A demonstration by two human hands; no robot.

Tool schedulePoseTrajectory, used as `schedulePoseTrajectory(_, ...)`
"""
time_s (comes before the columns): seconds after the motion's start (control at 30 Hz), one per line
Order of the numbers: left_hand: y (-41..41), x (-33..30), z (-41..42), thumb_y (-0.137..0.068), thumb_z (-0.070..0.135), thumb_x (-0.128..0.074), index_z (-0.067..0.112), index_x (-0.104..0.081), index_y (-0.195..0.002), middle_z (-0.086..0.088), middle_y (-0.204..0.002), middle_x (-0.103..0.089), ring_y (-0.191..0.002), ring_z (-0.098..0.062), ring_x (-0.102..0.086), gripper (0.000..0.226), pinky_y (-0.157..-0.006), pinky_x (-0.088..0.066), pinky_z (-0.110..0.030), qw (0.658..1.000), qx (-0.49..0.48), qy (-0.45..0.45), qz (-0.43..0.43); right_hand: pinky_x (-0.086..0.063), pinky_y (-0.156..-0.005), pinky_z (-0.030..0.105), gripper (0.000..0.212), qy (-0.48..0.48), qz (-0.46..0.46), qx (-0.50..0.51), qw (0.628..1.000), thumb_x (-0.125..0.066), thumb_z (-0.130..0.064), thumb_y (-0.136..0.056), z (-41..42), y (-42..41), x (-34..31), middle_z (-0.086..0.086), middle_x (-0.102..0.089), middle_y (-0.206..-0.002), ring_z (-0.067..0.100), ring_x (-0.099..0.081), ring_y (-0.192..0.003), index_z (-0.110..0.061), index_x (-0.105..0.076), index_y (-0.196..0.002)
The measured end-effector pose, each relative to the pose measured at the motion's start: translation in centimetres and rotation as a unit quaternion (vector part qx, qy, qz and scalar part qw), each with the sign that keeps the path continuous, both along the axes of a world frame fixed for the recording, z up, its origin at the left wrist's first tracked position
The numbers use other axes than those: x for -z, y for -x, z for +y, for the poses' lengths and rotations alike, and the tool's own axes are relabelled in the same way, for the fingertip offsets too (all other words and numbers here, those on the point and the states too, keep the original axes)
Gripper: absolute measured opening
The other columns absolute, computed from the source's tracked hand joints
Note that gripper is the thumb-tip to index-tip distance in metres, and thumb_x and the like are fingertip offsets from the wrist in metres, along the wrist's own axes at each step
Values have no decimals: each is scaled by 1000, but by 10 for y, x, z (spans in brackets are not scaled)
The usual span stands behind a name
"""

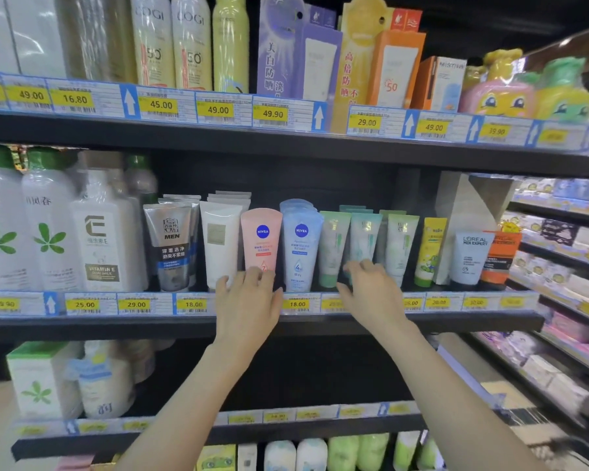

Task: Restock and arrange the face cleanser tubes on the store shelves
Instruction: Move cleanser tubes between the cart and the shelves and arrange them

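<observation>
Head camera looks at a dark shelf [286, 329] where a row of tubes stands upright behind price tags. Left hand [249, 300] reaches to the bottom of the pink tube [261, 237], fingers loosely spread, touching it. Right hand [371, 288] curls its fingers round the bottom of a green tube [364, 237].

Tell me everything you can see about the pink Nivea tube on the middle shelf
The pink tube is a soft-looking plastic squeeze tube, salmon pink, with a round blue Nivea logo near its top, small print and a red band lower down. It stands upright, crimped end up, at the front of the middle shelf, between a white tube and a blue Nivea tube. Its base is hidden by the left hand, whose fingers reach its lower part; whether they grip it is unclear.
</observation>
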State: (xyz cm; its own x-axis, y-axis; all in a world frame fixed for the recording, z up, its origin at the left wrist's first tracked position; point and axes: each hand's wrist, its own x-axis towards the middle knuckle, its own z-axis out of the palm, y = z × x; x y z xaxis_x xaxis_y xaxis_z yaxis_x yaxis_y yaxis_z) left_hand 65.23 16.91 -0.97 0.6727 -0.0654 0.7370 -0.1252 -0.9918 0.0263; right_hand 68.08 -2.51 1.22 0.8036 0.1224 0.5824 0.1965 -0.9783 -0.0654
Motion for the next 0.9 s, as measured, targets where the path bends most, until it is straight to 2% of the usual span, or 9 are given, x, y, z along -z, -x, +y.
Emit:
schedulePoseTrajectory(0.13, 4, -16, -40, -96, 31, -41, 16, -51, -123, -3, -119, -55, -109, -21, -52, 33, -91, -35, -35, 996, 68, -32, 55, -44, -79, 35, 36, 23, 3, 27, 999, -48, -32, -93, -39, 26, 5, 7, -55, -114, 27, -51, -108, -13, -51, -123)
schedulePoseTrajectory(0.3, 19, -13, -110, -95, 29, -39, 15, -51, -122, -4, -115, -54, -107, -24, -52, 33, -85, -36, -36, 983, 148, -75, 75, -43, -87, 37, 37, 38, 35, 88, 995, -46, -34, -94, -102, 69, 16, 8, -54, -120, 28, -51, -113, -13, -48, -125)
schedulePoseTrajectory(0.47, 42, 5, -194, -94, 29, -41, 16, -51, -123, -5, -119, -56, -114, -27, -50, 33, -91, -35, -38, 966, 214, -103, 97, -42, -86, 34, 36, 40, 67, 155, 985, -44, -33, -95, -171, 115, 33, 7, -54, -121, 28, -51, -114, -14, -48, -124)
schedulePoseTrajectory(0.57, 57, 20, -243, -95, 30, -39, 17, -50, -122, -3, -118, -55, -111, -25, -51, 32, -87, -35, -35, 957, 238, -134, 102, -42, -84, 34, 38, 34, 95, 184, 978, -44, -33, -94, -214, 144, 45, 6, -52, -125, 28, -50, -114, -14, -46, -127)
schedulePoseTrajectory(0.77, 86, 61, -327, -93, 32, -39, 18, -48, -116, -2, -117, -54, -110, -24, -51, 28, -84, -36, -34, 917, 325, -168, 157, -46, -79, 33, 33, -4, 135, 259, 956, -46, -35, -94, -287, 207, 84, 3, -55, -119, 25, -54, -105, -16, -48, -121)
schedulePoseTrajectory(0.9, 92, 98, -375, -93, 34, -40, 20, -48, -121, 0, -120, -54, -113, -22, -50, 33, -92, -37, -37, 883, 375, -190, 208, -43, -77, 30, 35, -33, 195, 317, 928, -45, -33, -95, -329, 236, 119, 5, -54, -121, 24, -53, -109, -15, -47, -125)
